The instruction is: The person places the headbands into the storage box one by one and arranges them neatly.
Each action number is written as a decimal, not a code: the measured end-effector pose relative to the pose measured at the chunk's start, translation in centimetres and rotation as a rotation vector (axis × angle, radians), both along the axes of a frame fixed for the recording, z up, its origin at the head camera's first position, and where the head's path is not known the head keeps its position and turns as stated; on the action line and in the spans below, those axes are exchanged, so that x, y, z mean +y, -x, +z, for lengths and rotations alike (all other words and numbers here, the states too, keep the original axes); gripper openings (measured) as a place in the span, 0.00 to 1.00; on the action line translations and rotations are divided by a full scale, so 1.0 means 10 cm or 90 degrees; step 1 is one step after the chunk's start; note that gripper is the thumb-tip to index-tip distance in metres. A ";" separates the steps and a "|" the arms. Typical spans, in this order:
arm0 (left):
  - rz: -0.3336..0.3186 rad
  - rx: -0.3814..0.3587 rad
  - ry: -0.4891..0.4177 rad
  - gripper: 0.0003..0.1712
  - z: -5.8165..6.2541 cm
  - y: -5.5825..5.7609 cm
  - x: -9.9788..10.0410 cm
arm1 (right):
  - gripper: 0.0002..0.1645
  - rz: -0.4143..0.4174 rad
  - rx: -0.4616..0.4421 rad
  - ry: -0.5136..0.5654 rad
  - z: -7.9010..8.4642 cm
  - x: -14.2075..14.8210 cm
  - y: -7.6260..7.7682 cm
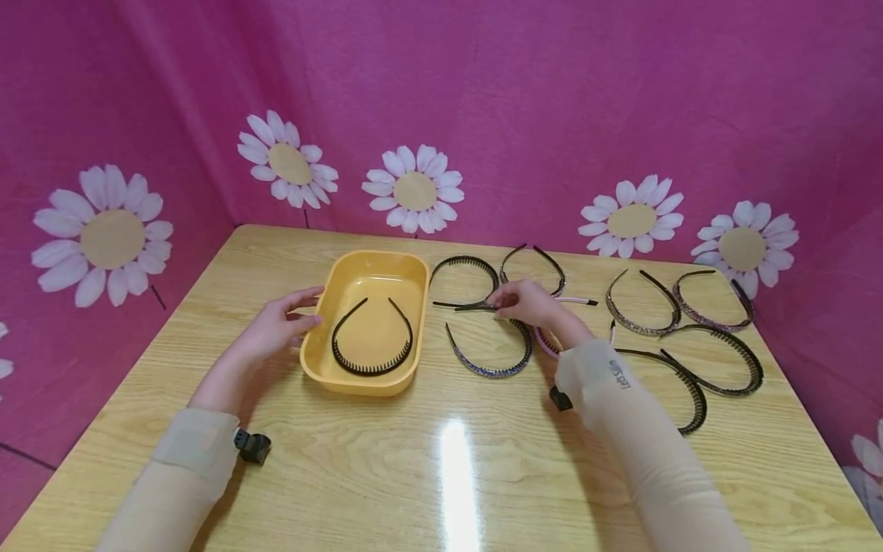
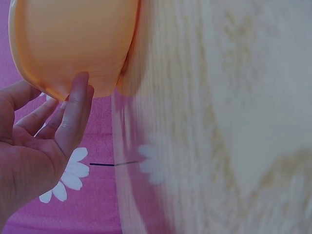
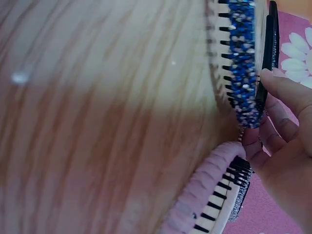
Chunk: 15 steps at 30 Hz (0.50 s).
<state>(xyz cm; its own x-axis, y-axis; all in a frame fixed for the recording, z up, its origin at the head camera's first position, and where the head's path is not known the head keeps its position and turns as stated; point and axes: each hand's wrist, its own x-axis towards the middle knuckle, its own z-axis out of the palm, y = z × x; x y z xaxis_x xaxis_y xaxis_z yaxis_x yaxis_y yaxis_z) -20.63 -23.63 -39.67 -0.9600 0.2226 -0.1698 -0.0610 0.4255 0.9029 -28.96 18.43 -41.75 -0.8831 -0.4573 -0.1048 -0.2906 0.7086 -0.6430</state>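
Note:
A yellow plastic tray (image 1: 400, 386) stands on the table with one black toothed headband (image 1: 372, 371) lying in it. My left hand (image 1: 279, 328) is at the tray's left side. In the left wrist view, the fairly straight fingers (image 2: 73, 112) rest against its outer wall. Right of the tray, my right hand (image 1: 527, 303) pinches a dark headband (image 3: 268, 53) between thumb and fingers; part of it is hidden by the hand. A blue glittery headband (image 1: 493, 372) lies just in front of that hand, and a pink-wrapped headband (image 3: 195, 187) lies beside it.
Behind the right hand lie another black headband (image 1: 467, 260) and a glittery one (image 1: 562, 276). Several more, such as a glittery headband (image 1: 641, 330) and a black headband (image 1: 755, 368), spread over the right side of the wooden table (image 1: 331, 475). A pink flowered cloth (image 1: 510, 100) hangs behind.

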 end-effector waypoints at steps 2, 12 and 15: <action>-0.001 0.002 0.001 0.34 0.00 0.00 0.00 | 0.14 -0.001 0.004 0.002 -0.02 0.01 0.00; -0.001 0.006 -0.003 0.34 0.02 -0.02 0.03 | 0.12 -0.015 0.018 0.013 -0.07 0.05 0.01; 0.000 0.010 -0.007 0.34 0.01 -0.02 0.02 | 0.13 -0.015 0.028 0.003 -0.05 0.04 0.00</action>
<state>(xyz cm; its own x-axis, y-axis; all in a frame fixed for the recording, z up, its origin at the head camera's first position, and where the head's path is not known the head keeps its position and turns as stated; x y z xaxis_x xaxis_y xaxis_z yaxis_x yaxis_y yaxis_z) -20.46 -23.38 -39.53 -0.9625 0.2244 -0.1525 -0.0472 0.4151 0.9086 -28.97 18.87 -42.25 -0.8976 -0.4362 -0.0639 -0.3011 0.7125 -0.6337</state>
